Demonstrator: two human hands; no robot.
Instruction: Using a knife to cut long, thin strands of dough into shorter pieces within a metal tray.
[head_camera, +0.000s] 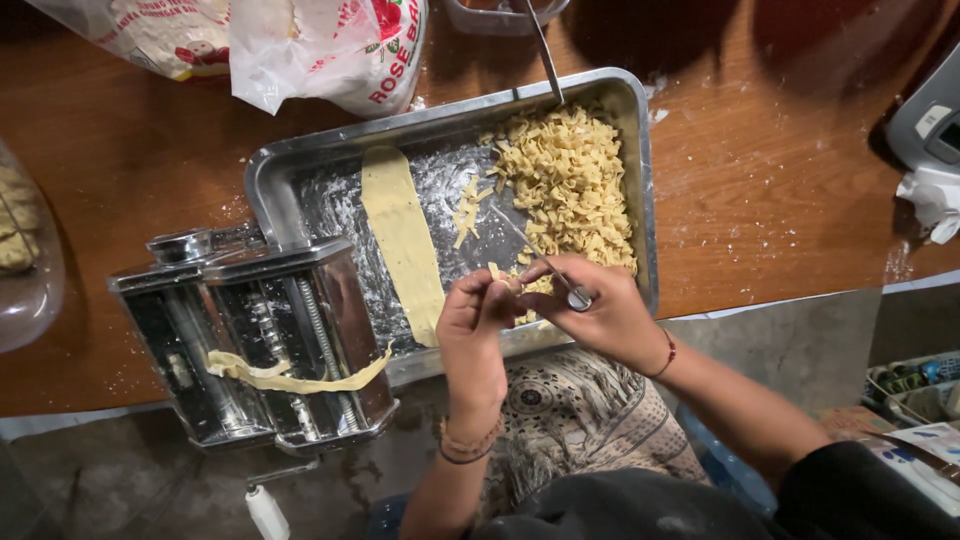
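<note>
Two hands (540, 305) over tray (300, 170); pasta machine (260, 340) left, flour bags (320, 50) behind.

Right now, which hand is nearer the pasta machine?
Left. The left hand sits just right of the pasta machine, over the tray edge; the right hand, holding a knife, is farther right.

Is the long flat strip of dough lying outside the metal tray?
No, the dough strip lies inside the metal tray, on its floured bottom, left of the heap of cut noodles.
</note>
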